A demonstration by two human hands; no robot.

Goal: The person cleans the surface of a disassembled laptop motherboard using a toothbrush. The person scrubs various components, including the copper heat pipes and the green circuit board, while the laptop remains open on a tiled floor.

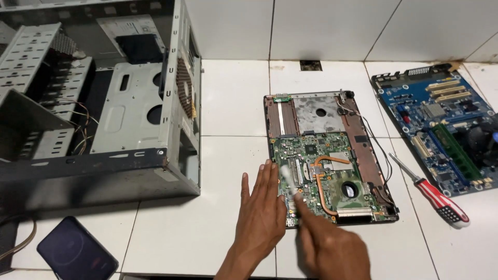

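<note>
Head view: left hand (262, 205) flat, open, against laptop base (332, 155); right hand (332, 249) blurred, gripping white brush (289, 181).

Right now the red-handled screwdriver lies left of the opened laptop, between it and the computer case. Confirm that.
Not quite. In the head view the red-handled screwdriver lies right of the opened laptop, between it and the blue circuit board, not the computer case.

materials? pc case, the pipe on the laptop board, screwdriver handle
Case: looks like bare sheet steel, dull grey, punched holes. Pipe: likely copper, orange metallic sheen. Screwdriver handle: probably glossy red plastic with a dark ribbed grip, perhaps rubber.
</note>
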